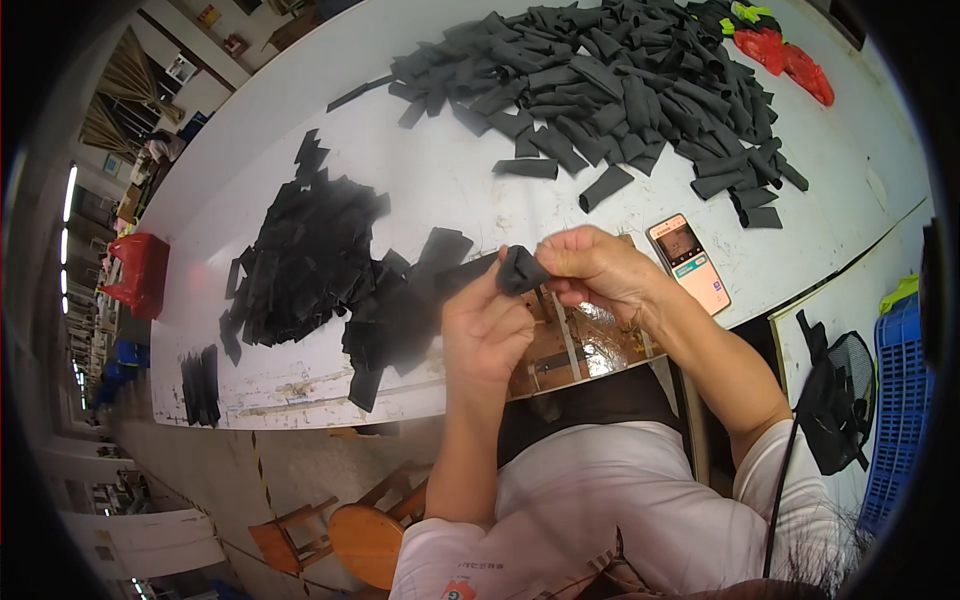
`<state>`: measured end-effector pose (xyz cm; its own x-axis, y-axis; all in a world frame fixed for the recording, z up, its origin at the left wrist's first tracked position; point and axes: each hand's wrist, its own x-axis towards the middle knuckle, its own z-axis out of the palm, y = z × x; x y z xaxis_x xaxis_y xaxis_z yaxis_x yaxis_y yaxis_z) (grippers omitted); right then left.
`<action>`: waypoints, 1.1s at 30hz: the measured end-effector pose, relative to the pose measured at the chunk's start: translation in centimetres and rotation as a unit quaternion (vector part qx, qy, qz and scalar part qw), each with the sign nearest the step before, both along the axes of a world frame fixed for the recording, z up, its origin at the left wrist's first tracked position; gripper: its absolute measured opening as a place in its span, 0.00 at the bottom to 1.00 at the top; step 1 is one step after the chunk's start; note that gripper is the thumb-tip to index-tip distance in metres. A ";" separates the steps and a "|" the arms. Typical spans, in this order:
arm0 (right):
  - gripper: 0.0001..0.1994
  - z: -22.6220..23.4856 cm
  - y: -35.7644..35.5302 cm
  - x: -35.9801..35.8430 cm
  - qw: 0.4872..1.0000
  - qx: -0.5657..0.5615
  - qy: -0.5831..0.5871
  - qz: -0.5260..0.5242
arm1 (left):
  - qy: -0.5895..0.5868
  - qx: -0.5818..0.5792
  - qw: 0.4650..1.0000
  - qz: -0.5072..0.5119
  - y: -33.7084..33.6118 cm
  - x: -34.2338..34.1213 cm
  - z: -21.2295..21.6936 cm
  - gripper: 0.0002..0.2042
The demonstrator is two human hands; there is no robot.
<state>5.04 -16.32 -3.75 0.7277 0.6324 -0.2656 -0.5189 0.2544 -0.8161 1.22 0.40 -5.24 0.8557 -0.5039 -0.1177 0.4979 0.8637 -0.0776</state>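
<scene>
My left hand (pixel 487 325) and my right hand (pixel 598 268) meet over the table's near edge. Both grip one small dark fabric piece (pixel 522 272), folded or curled so that an opening shows at its end. The left fingers wrap round it from below, while the right thumb and fingers pinch its right side. To the left, a pile of flat black fabric pieces (pixel 310 260) spreads over the white table (pixel 430 190) and reaches close behind my left hand. Beyond my hands lies a large heap of dark grey fabric tubes (pixel 620 85).
A lit phone (pixel 690 262) lies right of my right hand. Below my hands is a wooden tray-like surface (pixel 545 375). A red plastic bag (pixel 785 65) rests far right, a blue crate (pixel 895 400) near right. A red bin (pixel 137 275) and wooden stool (pixel 370 545) stand left.
</scene>
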 end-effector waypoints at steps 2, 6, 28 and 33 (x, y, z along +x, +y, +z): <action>0.10 -0.7 0.2 -0.4 0.999 0.032 0.021 -0.019 | 0.008 0.040 0.999 0.007 -0.6 -0.1 -0.9 0.09; 0.09 0.0 0.2 0.8 1.000 0.013 -0.008 -0.013 | 0.015 0.135 0.988 0.069 -2.1 -0.9 1.9 0.09; 0.12 -3.0 0.9 0.3 0.999 0.031 -0.011 0.029 | -0.107 0.491 0.853 0.144 -1.1 -1.9 -1.2 0.13; 0.10 -3.8 -0.1 1.1 0.995 0.037 -0.079 0.038 | -0.386 0.772 0.421 0.280 -0.8 -1.0 1.9 0.13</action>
<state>6.10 -16.44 -7.50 0.7063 0.7006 -0.1016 -0.4048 0.2819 -0.8699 0.25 -0.37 -3.35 0.8727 -0.0302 0.4874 -0.4552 -0.4120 0.7893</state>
